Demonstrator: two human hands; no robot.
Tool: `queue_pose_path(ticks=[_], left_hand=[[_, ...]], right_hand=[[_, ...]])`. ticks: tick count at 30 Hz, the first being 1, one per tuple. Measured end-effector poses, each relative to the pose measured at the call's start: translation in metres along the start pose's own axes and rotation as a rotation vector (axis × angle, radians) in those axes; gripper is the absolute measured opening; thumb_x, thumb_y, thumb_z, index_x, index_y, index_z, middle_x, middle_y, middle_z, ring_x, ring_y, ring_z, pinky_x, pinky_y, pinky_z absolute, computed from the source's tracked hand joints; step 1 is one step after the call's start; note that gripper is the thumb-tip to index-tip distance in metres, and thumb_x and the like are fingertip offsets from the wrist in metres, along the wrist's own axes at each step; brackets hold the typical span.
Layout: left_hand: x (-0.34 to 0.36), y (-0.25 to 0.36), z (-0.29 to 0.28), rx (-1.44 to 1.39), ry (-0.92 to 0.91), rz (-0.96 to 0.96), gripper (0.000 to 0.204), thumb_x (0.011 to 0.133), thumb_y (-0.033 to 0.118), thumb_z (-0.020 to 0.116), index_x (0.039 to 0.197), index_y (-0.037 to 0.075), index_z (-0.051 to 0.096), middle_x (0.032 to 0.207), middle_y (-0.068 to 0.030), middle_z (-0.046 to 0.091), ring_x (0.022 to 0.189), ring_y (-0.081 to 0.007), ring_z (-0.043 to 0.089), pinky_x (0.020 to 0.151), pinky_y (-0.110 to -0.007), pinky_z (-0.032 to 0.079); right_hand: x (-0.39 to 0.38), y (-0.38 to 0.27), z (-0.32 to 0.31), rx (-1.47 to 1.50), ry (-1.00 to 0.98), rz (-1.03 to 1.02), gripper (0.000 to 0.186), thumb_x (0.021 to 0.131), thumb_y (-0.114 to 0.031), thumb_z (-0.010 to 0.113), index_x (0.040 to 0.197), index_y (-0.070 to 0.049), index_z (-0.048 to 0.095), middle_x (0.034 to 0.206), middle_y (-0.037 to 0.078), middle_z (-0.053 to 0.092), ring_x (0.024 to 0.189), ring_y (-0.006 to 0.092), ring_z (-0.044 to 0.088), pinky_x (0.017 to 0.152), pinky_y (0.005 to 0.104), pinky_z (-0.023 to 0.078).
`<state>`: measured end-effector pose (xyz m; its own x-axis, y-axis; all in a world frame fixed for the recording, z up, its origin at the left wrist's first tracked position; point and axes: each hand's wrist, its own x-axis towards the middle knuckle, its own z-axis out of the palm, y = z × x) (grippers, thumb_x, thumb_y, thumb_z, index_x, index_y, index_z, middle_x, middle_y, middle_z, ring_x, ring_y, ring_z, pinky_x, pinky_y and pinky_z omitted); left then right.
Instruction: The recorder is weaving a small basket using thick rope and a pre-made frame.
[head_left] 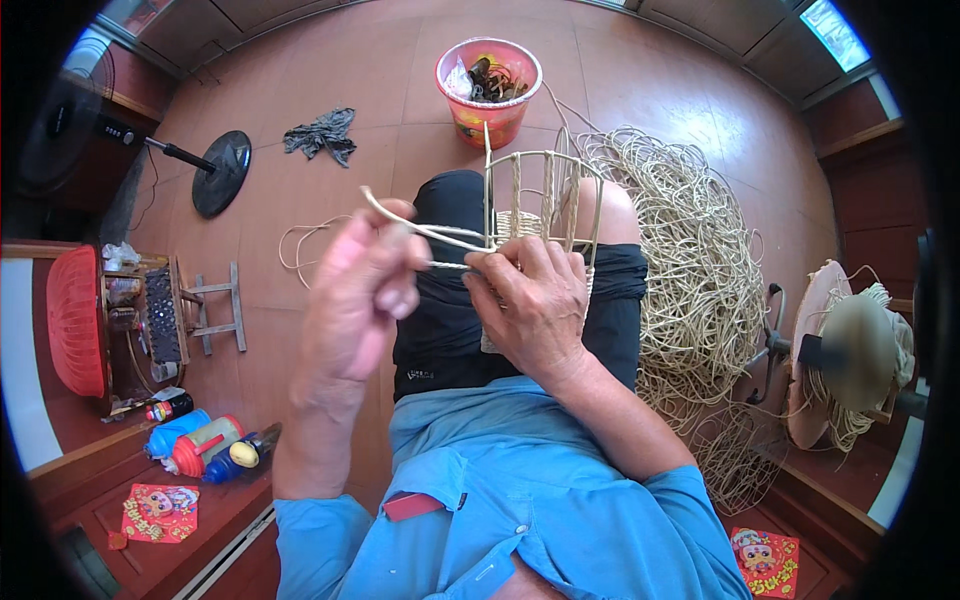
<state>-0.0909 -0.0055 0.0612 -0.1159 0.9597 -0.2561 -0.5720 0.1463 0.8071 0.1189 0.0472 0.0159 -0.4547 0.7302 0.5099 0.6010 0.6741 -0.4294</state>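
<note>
On my lap stands a partly woven basket frame [548,190], with upright twisted bars, a curved top rail and a band of pale weaving low down. My right hand [535,300] is closed on its near left corner, fingers bent over the edge; the part under the palm is hidden. From that corner a pale cord [455,236] runs left to my left hand [365,270]. Those fingers are curled and pinch the cord near its loose end, which sticks up past the thumb. The left hand is slightly blurred.
A large heap of loose cord [690,260] lies on the floor at my right. Ahead stands a pink bucket [490,125] of scraps. A grey rag [322,136], a fan base [222,174] and a small wooden stool [215,308] are on the left; a cord-wound reel [812,360] is at far right.
</note>
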Motion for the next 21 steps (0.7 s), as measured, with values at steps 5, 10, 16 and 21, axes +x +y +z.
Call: queue_pose_path(ticks=[5, 10, 16, 21], left_hand=[[-0.014, 0.064, -0.143, -0.017, 0.359, 0.093, 0.036, 0.114, 0.029, 0.065, 0.142, 0.007, 0.063, 0.070, 0.0105, 0.040, 0.061, -0.0025, 0.038, 0.072, -0.025, 0.040], [-0.092, 0.132, -0.367, -0.124, 0.830, -0.009, 0.016, 0.112, 0.033, 0.068, 0.115, 0.018, 0.072, 0.060, 0.0117, 0.039, 0.051, -0.0066, 0.032, 0.059, -0.026, 0.030], [-0.168, 0.148, -0.466, 0.517, 1.275, 0.044, 0.020, 0.108, 0.035, 0.070, 0.104, 0.015, 0.070, 0.066, 0.0051, 0.052, 0.056, -0.0090, 0.048, 0.052, -0.028, 0.039], [-0.046, 0.031, -0.271, 0.913, 0.429, 0.103, 0.037, 0.107, 0.020, 0.069, 0.140, 0.004, 0.070, 0.127, -0.0053, 0.074, 0.102, -0.0105, 0.067, 0.081, -0.029, 0.057]], right_hand=[[-0.003, 0.006, -0.001, 0.072, 0.008, 0.061, 0.013, 0.088, -0.023, 0.085, 0.096, -0.019, 0.075, 0.093, -0.001, 0.061, 0.087, 0.0217, 0.062, 0.080, 0.0393, 0.042], [-0.004, 0.011, -0.001, 0.150, 0.055, 0.061, 0.011, 0.090, -0.021, 0.084, 0.094, -0.017, 0.074, 0.090, -0.001, 0.063, 0.087, 0.0217, 0.065, 0.079, 0.0399, 0.043], [-0.002, 0.016, -0.004, 0.233, 0.099, 0.097, 0.011, 0.092, -0.019, 0.084, 0.096, -0.015, 0.074, 0.089, 0.002, 0.065, 0.082, 0.0242, 0.067, 0.074, 0.0389, 0.047], [0.001, 0.021, -0.006, 0.242, 0.074, 0.102, 0.013, 0.093, -0.018, 0.084, 0.098, -0.012, 0.074, 0.091, 0.004, 0.066, 0.079, 0.0267, 0.067, 0.071, 0.0406, 0.050]])
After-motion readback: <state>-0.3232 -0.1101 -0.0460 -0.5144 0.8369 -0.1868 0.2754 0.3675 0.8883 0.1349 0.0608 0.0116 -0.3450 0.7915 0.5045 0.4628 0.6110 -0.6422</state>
